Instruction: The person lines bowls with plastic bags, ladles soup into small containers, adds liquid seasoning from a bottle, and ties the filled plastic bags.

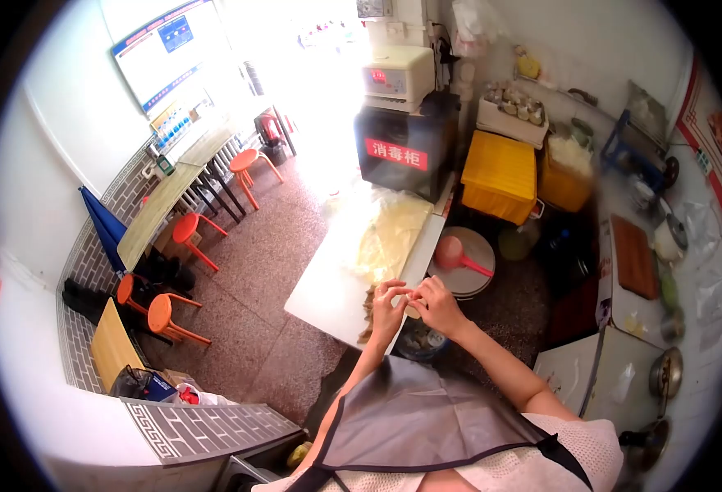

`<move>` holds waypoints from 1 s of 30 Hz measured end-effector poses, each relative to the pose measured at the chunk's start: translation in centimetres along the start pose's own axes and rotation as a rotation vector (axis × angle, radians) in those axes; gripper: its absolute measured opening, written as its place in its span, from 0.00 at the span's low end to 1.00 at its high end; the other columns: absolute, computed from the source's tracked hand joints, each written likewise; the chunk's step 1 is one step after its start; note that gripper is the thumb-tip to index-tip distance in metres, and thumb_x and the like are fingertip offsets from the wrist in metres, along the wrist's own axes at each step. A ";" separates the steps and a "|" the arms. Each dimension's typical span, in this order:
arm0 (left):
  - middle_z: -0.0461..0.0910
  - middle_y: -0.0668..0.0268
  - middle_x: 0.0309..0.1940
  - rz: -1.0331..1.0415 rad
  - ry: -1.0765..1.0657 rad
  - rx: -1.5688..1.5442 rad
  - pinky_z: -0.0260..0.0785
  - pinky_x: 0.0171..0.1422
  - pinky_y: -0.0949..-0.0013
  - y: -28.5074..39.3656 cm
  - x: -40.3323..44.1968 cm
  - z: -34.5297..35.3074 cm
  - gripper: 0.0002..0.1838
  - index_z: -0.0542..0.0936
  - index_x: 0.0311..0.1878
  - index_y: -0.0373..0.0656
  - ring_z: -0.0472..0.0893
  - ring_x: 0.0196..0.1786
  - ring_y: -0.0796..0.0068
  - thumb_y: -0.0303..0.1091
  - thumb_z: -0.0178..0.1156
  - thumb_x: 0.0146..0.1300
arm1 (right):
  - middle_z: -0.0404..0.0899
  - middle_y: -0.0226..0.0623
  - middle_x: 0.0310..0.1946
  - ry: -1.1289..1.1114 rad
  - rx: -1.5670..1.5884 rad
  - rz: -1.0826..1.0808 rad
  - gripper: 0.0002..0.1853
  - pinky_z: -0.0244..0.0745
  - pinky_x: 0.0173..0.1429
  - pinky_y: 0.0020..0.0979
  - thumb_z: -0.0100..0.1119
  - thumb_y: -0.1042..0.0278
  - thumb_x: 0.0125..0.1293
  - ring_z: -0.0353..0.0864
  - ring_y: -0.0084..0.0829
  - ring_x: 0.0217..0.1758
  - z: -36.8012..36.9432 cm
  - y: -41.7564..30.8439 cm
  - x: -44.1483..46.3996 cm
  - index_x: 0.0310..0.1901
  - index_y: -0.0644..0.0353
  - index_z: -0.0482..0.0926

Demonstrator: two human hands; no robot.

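My left hand [390, 305] and my right hand [438, 308] meet above the near right corner of a white table [320, 299], fingertips pinched together. Something small and pale [413, 312] shows just below the fingers, too small to name. Beside my left hand, a row of brownish pieces [367, 316] lies along the table, partly hidden by the hand. Further along the table is a pale yellow sheet [390, 238] that looks like plastic film. Below my hands stands a dark bucket or basin [420, 343], its contents unclear.
A pink dipper [451, 252] rests on a pale round tub [488, 246] to the right. A black cabinet [398, 168] stands at the table's far end, with yellow crates [499, 176] beside it. Orange stools [187, 230] line a narrow counter [160, 205] on the left.
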State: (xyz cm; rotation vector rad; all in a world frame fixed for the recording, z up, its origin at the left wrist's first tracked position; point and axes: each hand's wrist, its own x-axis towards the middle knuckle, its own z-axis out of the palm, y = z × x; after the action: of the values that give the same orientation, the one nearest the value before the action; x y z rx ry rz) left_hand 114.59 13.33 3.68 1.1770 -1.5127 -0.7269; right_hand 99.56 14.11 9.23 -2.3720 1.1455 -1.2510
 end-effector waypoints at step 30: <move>0.75 0.65 0.39 -0.438 -0.264 -0.436 0.64 0.50 0.72 1.4 -2.6 8.3 0.09 0.84 0.34 0.36 0.74 0.46 0.73 0.32 0.64 0.54 | 0.82 0.40 0.24 -0.023 0.083 0.828 0.10 0.76 0.35 0.28 0.66 0.68 0.51 0.82 0.29 0.29 -5.4 4.0 -6.3 0.29 0.66 0.81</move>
State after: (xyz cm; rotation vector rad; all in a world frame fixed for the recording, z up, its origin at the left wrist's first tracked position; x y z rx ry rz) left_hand 106.24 15.18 1.69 1.1100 -1.2186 -1.4745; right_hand 91.14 16.77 6.67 -1.5380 1.7518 -0.9275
